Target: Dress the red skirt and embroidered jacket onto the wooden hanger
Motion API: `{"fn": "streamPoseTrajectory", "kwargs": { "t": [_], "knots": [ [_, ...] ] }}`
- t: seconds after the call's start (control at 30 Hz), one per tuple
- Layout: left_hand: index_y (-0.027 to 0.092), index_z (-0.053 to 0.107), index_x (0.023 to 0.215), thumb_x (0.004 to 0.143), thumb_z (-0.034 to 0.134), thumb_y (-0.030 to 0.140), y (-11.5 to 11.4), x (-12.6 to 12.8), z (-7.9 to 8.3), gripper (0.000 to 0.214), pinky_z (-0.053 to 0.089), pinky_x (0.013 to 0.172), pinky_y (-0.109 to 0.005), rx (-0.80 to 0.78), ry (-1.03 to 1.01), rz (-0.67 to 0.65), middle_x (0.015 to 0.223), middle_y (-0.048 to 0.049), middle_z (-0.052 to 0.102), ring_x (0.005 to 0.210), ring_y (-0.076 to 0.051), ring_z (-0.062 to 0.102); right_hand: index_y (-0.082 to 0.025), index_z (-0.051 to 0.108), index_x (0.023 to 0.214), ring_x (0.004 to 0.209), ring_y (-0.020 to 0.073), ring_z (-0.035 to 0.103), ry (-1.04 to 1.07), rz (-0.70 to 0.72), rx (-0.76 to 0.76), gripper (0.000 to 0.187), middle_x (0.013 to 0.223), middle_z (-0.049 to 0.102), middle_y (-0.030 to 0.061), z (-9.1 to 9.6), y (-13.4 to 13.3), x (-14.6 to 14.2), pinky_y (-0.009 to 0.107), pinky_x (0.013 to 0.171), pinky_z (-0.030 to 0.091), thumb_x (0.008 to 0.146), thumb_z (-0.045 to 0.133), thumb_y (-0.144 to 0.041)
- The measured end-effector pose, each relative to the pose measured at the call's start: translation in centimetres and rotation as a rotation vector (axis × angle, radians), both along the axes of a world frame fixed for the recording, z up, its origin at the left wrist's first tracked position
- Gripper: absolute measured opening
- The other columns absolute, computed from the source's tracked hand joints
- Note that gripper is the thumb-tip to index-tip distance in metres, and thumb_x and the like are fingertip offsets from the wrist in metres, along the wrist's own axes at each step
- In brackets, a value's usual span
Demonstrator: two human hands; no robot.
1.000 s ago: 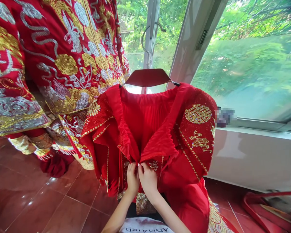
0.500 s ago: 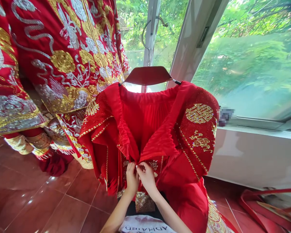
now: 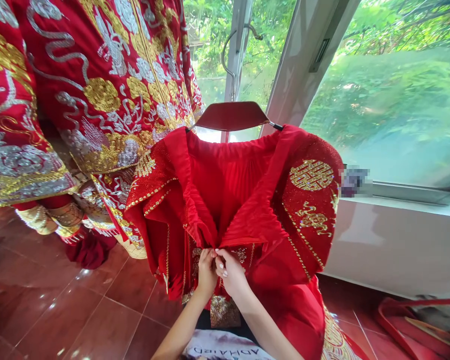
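Note:
A red skirt (image 3: 247, 220) with a gathered, elastic-looking waistband and gold embroidery hangs from a dark red hanger (image 3: 232, 116) in front of me. The waistband falls open in a V toward me. At the bottom of that V, my left hand (image 3: 207, 272) pinches the skirt's edge with thumb and fingertips. Right beside it, my right hand (image 3: 230, 272) is closed on the same spot, its fingers curled. The two hands touch or nearly touch. Whatever small fastening may lie between the fingertips is hidden.
Red garments with gold and silver embroidery (image 3: 101, 95) hang close on the left, above beaded shoes (image 3: 37, 220) and a dark red cloth (image 3: 90, 250). Windows (image 3: 397, 110) stand behind. A red-framed object (image 3: 401, 325) lies at the lower right on the tiled floor (image 3: 78, 310).
The right hand has turned slightly and its fingers are curled more, while both hands stay at the waistband's front. The view has shifted a little.

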State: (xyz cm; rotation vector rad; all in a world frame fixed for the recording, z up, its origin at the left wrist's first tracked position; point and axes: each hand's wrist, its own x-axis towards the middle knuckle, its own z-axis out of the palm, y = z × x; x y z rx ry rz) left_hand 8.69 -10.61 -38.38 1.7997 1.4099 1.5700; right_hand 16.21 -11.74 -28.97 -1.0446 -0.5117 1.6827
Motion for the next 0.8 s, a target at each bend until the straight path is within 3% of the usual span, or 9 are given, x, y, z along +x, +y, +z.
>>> {"fn": "streamPoseTrajectory", "kwargs": {
  "t": [0.13, 0.3, 0.43, 0.6, 0.7, 0.8],
  "knots": [
    [0.017, 0.064, 0.081, 0.084, 0.047, 0.014, 0.1, 0.1, 0.1, 0.018, 0.049, 0.070, -0.031, -0.006, 0.036, -0.019, 0.081, -0.0056, 0.065, 0.077, -0.017, 0.059, -0.020, 0.036, 0.044, 0.033, 0.0019, 0.017, 0.033, -0.077, 0.046, 0.035, 0.033, 0.028, -0.0099, 3.0, -0.4, 0.0, 0.023, 0.039, 0.009, 0.054, 0.064, -0.039],
    [0.021, 0.067, 0.091, 0.083, 0.046, 0.011, -0.2, 0.1, 1.1, 0.025, 0.052, 0.076, -0.037, -0.046, 0.089, -0.035, 0.087, -0.0089, 0.066, 0.085, -0.022, 0.064, -0.018, 0.041, 0.042, 0.035, 0.0023, 0.023, -0.044, -0.146, 0.232, 0.038, 0.035, 0.034, -0.0071, 6.9, -1.5, 0.5, 0.023, 0.041, 0.013, 0.060, 0.067, -0.039],
    [0.019, 0.065, 0.090, 0.081, 0.046, 0.011, -0.3, -0.2, 3.0, 0.022, 0.053, 0.079, -0.035, -0.136, 0.163, -0.015, 0.091, -0.0099, 0.066, 0.088, -0.022, 0.066, -0.016, 0.053, 0.050, 0.035, 0.0028, 0.023, -0.084, -0.115, 0.266, 0.034, 0.035, 0.036, -0.0069, 6.2, -1.6, 0.1, 0.022, 0.040, 0.011, 0.064, 0.067, -0.044],
    [0.014, 0.057, 0.113, 0.079, 0.045, 0.012, 0.6, -0.8, 5.8, 0.037, 0.054, 0.079, -0.037, -0.041, 0.251, 0.166, 0.107, -0.0141, 0.064, 0.092, -0.023, 0.063, -0.017, 0.054, 0.059, 0.032, 0.0029, 0.020, 0.024, -0.025, 0.214, 0.034, 0.034, 0.037, -0.0079, 4.1, -1.7, -0.9, 0.021, 0.039, 0.010, 0.066, 0.066, -0.048],
    [0.018, 0.062, 0.095, 0.077, 0.042, 0.011, 1.4, -0.7, 6.8, 0.028, 0.053, 0.075, -0.035, -0.043, 0.328, 0.153, 0.097, -0.0113, 0.066, 0.092, -0.024, 0.063, -0.018, 0.051, 0.059, 0.032, 0.0031, 0.020, 0.041, -0.050, 0.197, 0.034, 0.034, 0.038, -0.0081, 4.0, -1.6, -1.1, 0.021, 0.038, 0.010, 0.065, 0.065, -0.048],
    [0.020, 0.057, 0.072, 0.075, 0.040, 0.010, 1.9, -0.5, 6.8, 0.020, 0.050, 0.065, -0.031, -0.117, 0.347, 0.119, 0.076, -0.0075, 0.063, 0.074, -0.022, 0.061, -0.020, 0.048, 0.057, 0.030, 0.0032, 0.017, 0.091, -0.019, 0.126, 0.031, 0.033, 0.036, -0.0089, 4.4, -1.2, -0.9, 0.022, 0.038, 0.007, 0.062, 0.065, -0.045]
  ]
}}
